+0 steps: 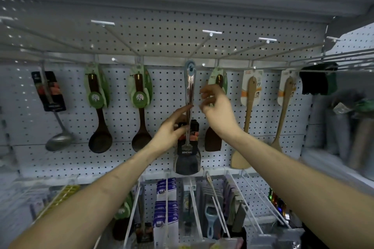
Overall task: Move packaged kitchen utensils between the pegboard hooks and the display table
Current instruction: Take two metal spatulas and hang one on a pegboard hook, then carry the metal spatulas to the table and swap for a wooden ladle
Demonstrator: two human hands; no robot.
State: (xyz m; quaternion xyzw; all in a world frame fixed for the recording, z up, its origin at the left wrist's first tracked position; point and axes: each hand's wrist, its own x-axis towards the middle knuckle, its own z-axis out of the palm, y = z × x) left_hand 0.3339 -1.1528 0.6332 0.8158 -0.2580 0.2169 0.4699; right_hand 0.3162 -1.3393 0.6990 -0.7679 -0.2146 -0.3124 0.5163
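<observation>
While the steel turner (pixel 189 87) hangs by its blue loop on the pegboard (pixel 162 91), my left hand (pixel 172 129) is up at its handle, forefinger and thumb against the metal. Whether that's a true pinch, I can't tell. My right hand (pixel 212 105) hovers just beside it, fingers loosely curled, holding nothing. I'd call this the hanging end of one move, with the dark ladles (pixel 140 119) alongside on their hooks. No worktop in view.
</observation>
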